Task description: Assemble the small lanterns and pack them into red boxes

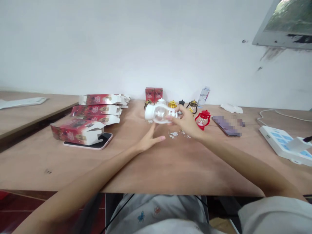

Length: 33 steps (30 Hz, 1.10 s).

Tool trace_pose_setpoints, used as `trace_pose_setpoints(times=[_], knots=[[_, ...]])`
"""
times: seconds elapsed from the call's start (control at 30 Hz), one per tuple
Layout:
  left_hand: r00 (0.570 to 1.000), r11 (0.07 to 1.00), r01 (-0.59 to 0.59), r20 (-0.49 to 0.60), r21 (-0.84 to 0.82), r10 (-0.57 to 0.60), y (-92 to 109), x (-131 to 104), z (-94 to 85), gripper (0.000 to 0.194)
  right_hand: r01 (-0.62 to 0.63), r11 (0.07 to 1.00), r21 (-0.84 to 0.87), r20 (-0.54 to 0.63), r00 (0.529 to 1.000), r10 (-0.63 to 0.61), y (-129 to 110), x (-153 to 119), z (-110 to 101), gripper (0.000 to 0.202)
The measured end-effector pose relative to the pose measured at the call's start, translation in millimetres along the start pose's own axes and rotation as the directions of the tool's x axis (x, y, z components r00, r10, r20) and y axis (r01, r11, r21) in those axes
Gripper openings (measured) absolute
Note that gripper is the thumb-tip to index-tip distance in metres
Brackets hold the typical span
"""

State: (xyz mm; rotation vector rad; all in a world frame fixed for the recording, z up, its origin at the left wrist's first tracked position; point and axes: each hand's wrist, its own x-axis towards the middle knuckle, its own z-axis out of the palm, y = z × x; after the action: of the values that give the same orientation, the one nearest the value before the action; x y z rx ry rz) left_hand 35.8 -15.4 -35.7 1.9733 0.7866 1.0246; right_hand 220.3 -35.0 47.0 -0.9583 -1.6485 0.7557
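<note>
My right hand [184, 117] grips a small white lantern [161, 113] with a clear globe, held sideways above the table, its white base pointing left. Just below that base is my left hand [147, 140], fingers apart and thumb stretched to the right; whether a fingertip touches the lantern I cannot tell. Behind my right hand stand several mini lanterns, among them a gold one [172, 104] and a bronze one [192, 106]. To its right is a red lantern [203, 119]. Small pieces with thin wires [173, 134] lie on the table beneath the held lantern.
Open red printed boxes [78, 130] lie at the left, one resting on a phone [107, 139]. Two upright red boxes [154, 94] stand by the wall. At right are a dark phone-like slab [225, 126], crumpled tissue [231, 108] and a white power strip [280, 139] with a plug.
</note>
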Motion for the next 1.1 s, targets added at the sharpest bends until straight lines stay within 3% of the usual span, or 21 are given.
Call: trace_pose_setpoints(times=[0.07,0.17,0.27,0.4,0.53,0.73,0.97,1.1], knots=[[0.988,0.973,-0.031,-0.153,-0.230,-0.005,4,1,7.5,0.078,-0.056,0.993,0.101,0.073,0.996,0.049,12,-14,14,0.043],[0.926,0.907,-0.046,-0.359,-0.418,-0.119,8,5,9.3,0.055,-0.022,1.000,0.004,0.088,0.996,0.021,35,-30,20,0.034],[0.880,0.920,-0.043,-0.450,-0.390,-0.150,8,9,0.7,0.044,0.067,0.953,-0.294,0.105,0.994,-0.037,58,-40,12,0.039],[0.851,0.963,-0.043,-0.515,-0.268,-0.105,7,13,-13.0,0.044,0.125,0.823,-0.553,0.285,0.957,0.047,83,-48,6,0.055],[0.822,0.978,-0.008,-0.558,-0.211,-0.113,4,14,-19.8,0.044,0.205,0.775,-0.597,0.398,0.915,0.064,87,-54,21,0.048],[0.826,0.999,0.042,-0.562,-0.033,-0.054,-10,16,-25.9,0.051,0.343,0.780,-0.524,0.453,0.887,-0.085,70,-66,42,0.042],[0.852,0.963,0.025,-0.509,0.269,0.120,-18,12,-29.4,0.055,0.361,0.790,-0.495,0.222,0.932,-0.286,72,-55,19,0.026],[0.896,0.924,-0.048,-0.392,0.380,0.209,-13,9,-29.1,0.044,0.419,0.768,-0.485,0.282,0.906,-0.317,75,-50,10,0.016]])
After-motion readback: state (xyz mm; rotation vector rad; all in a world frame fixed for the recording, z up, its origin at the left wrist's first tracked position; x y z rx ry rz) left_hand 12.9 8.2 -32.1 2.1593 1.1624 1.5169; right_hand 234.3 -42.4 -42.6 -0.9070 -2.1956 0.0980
